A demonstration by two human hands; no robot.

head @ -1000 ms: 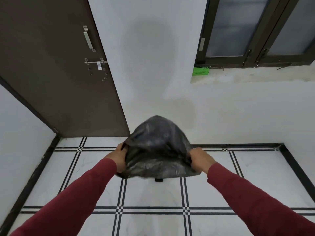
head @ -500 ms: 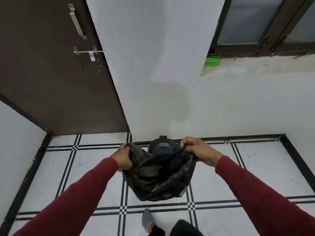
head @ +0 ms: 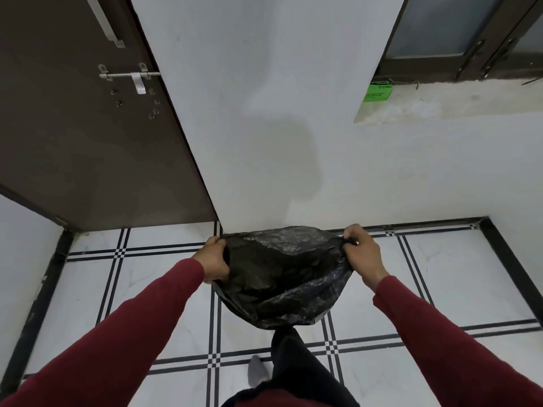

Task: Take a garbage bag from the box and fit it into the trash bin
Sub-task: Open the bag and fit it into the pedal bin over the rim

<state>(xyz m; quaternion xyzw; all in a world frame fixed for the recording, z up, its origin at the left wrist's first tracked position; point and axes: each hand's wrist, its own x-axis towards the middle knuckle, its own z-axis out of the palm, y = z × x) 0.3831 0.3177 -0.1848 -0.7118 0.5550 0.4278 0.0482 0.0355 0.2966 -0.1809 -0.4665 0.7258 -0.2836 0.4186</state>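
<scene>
White tiled floor (head: 164,312) with black grid lines, white wall, brown door (head: 88,142) on the left, window ledge upper right with a green box (head: 378,92) on it. Person in red sleeves stands over the corner, one dark trouser leg and a grey sock visible below.

Left hand (head: 212,259) grips the left edge of the black garbage bag (head: 282,274), fingers curled round the plastic. Right hand (head: 363,254) pinches the right edge, fingers bunched on the rim. Hands well apart, the bag mouth stretched between them, the body sagging down in front of the leg.

Trash bin not visible in this frame; probably under or behind the bag, cannot tell.

Step in hand, as a judgement: opening the bag over the bin. To do it well, keep both edges taut and level, centre the mouth over the bin opening, lower the bag's bottom inside first, then fold the rim over the lip on both sides. Thin plastic, likely to tear if yanked, so pull evenly.
</scene>
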